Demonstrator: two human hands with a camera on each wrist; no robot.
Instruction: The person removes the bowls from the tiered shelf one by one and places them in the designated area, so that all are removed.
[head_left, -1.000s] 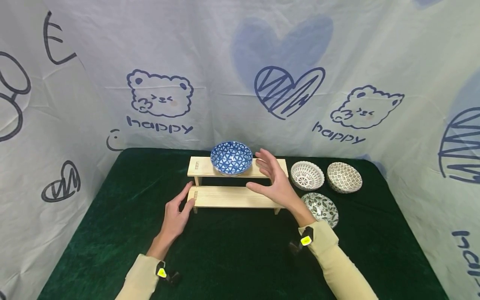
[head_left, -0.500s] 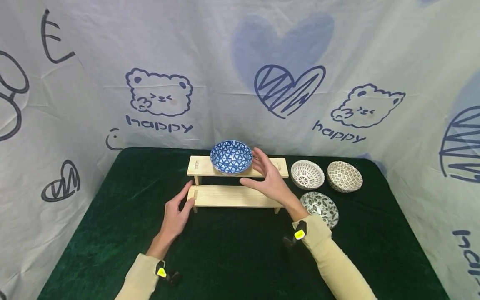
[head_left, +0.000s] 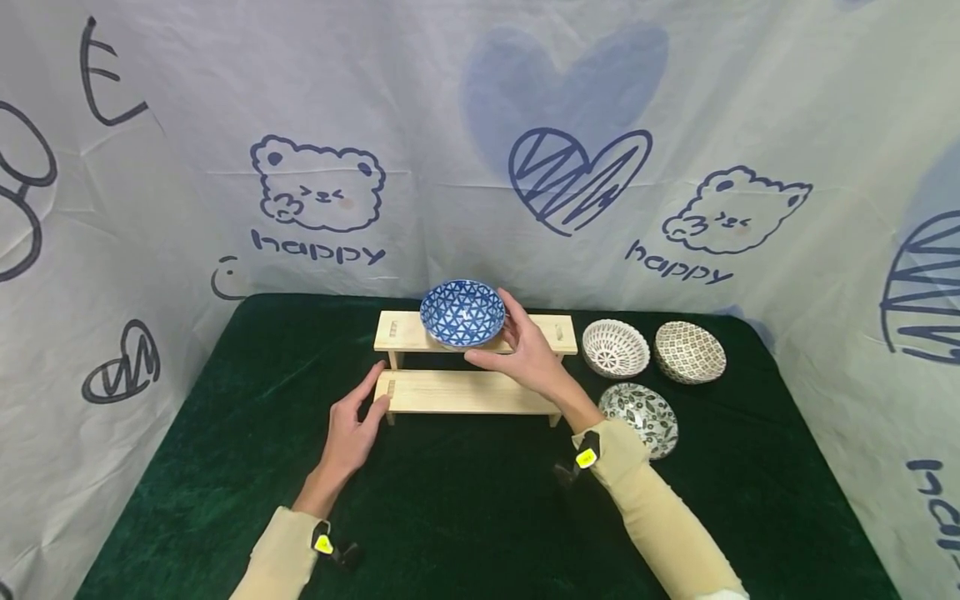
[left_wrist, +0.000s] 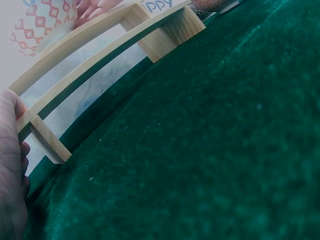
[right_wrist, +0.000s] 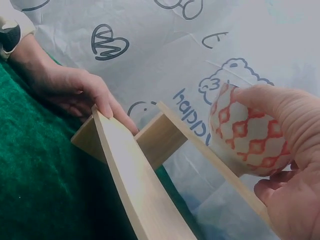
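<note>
A two-tier wooden stand [head_left: 450,392] stands on the green cloth. On its upper step sits a bowl [head_left: 462,313], blue triangles inside; the right wrist view shows red diamonds on the bowl's outer wall [right_wrist: 247,132]. My right hand [head_left: 531,357] holds the bowl from its right side, thumb toward the front and fingers around the far right; some fingertips are hidden behind it. At the stand's left end my left hand [head_left: 351,429] grips the lower step, thumb at its front corner. That hand [left_wrist: 11,165] also shows at the left wrist view's edge.
Right of the stand are a white bowl [head_left: 615,348] with a radiating pattern, a brown-patterned bowl [head_left: 689,353] and a green leaf-patterned dish [head_left: 643,419] nearer the front. A printed white curtain [head_left: 450,208] hangs behind the table [head_left: 465,508].
My right hand has moved left along the upper step, and its thumb and fingers have closed in on the blue bowl. The left hand has stayed on the stand's end.
</note>
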